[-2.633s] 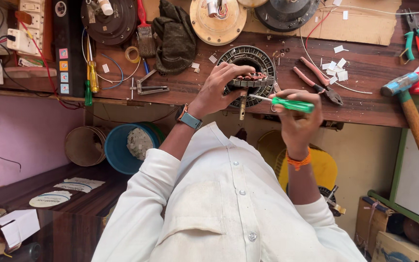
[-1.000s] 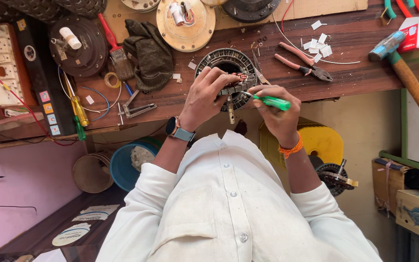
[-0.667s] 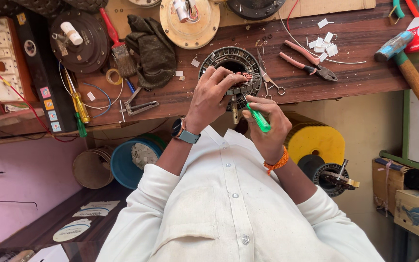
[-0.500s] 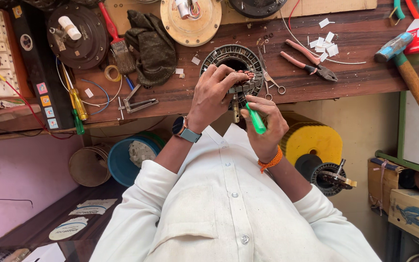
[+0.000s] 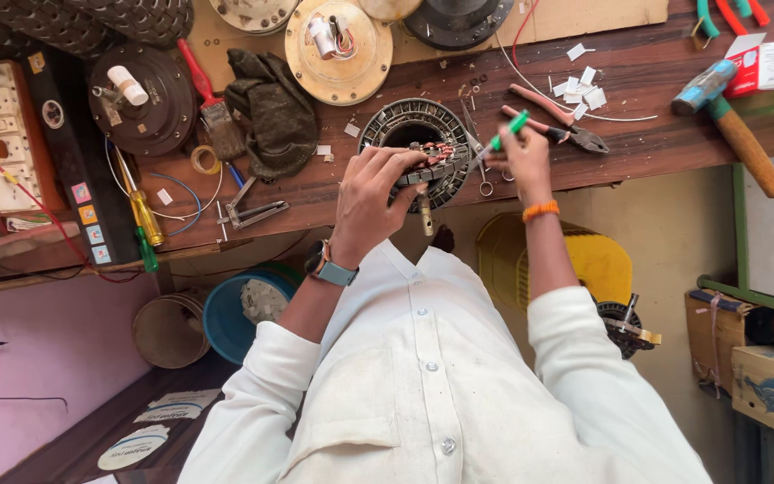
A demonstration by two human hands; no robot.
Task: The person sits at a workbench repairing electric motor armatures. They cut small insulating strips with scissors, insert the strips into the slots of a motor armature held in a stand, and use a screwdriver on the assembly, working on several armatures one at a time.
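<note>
Green-handled screwdriver [image 5: 505, 134] now sits lifted off the work — half a second ago its tip was angled down at the near rim of the round motor stator [image 5: 416, 148], and it has since swung up and out to the right, toward the red-handled pliers [image 5: 553, 121] lying on the wooden bench [image 5: 656, 134]. My reading: the prying or poking stroke at the winding has ended, and the tool is either being reset for another stroke or carried aside.

The stator has not shifted. It lies flat at the front edge of the bench, with its shaft stub hanging over the edge toward the person.

Left hand [image 5: 371, 202]: wrist bent back, watch strap showing, fingers curled over the near rim of the stator and closed on it, thumb side toward the copper coils — it pins the part in place.

Right hand [image 5: 520, 157]: forearm raised nearly straight up from the elbow, orange band at the wrist, fingers wrapped shut round the screwdriver handle, with the handle end pointing up and right. This hand is clear of the stator, just beside it.

Nearby: a hammer [image 5: 735, 125] far right, a yellow-handled screwdriver [image 5: 141, 215] left, and a dark rag [image 5: 270, 112] behind the stator.
</note>
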